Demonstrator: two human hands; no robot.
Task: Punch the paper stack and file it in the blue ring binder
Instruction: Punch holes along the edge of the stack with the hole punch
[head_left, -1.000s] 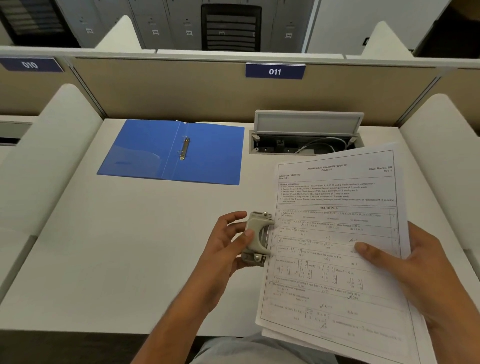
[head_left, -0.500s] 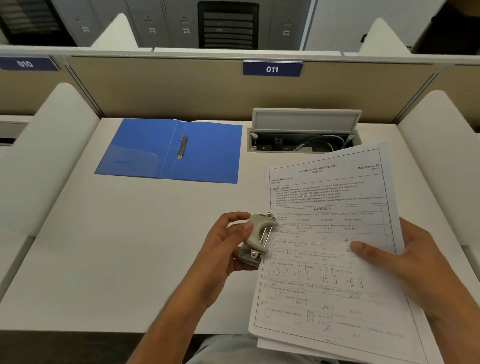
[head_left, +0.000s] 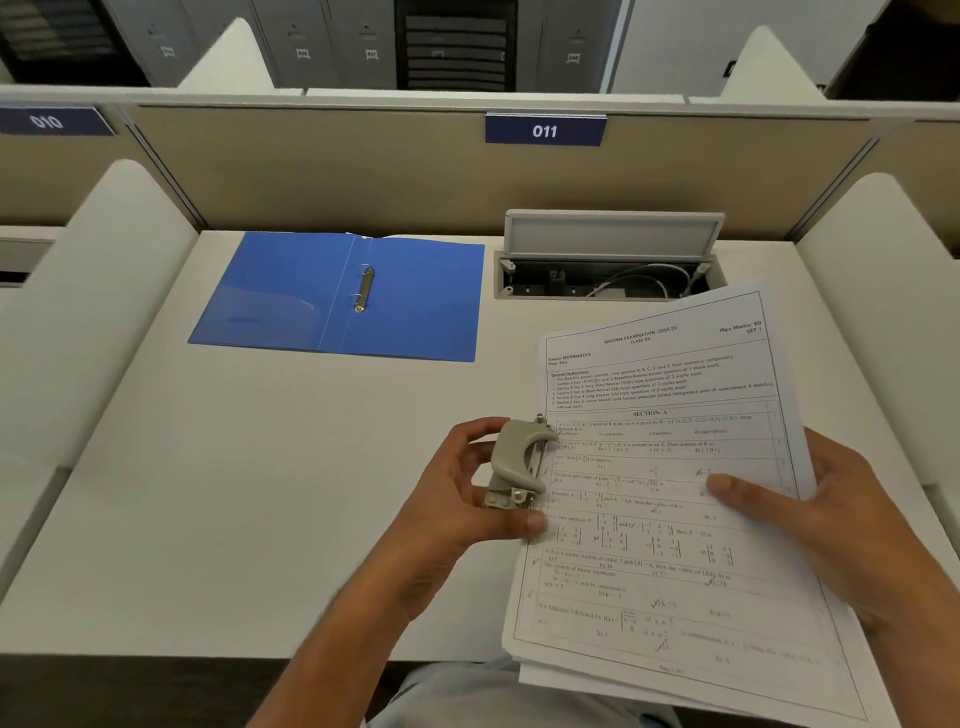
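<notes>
Gripped in our left hand (head_left: 467, 499): one grey hole punch (head_left: 514, 462). The fingers curl round its far side and the thumb lies along its near end, the thumb tip touching the left edge of the paper stack (head_left: 649, 493).

Head view, entries in order:

1. Hole punch. Its open mouth faces right and meets the stack's left edge about midway along. We cannot tell how far the sheets sit in the slot.
2. Paper stack. It is a printed mathematics exam, several sheets with the lower ones fanned out at the near end. We hold it at the right of the desk (head_left: 260, 493), turned slightly clockwise, and its near end reaches past the desk's front edge.
3. Right hand (head_left: 810, 519). It clamps the stack's right edge, thumb flat on the top sheet and fingers hidden underneath.
4. Blue ring binder (head_left: 431, 312). It lies open and flat at the far left of the desk, well apart from both hands. Its metal rings (head_left: 365, 288) stand at the spine, and we see no sheets on them.
5. Cable box (head_left: 608, 270). It is set into the desk just right of the binder, lid raised, with a white cable inside.
6. Beige partition (head_left: 311, 171). It runs behind the desk and carries the blue labels "011" (head_left: 544, 131) and "010" (head_left: 47, 122).
7. Grey cabinets (head_left: 332, 47). They stand beyond the partition.
</notes>
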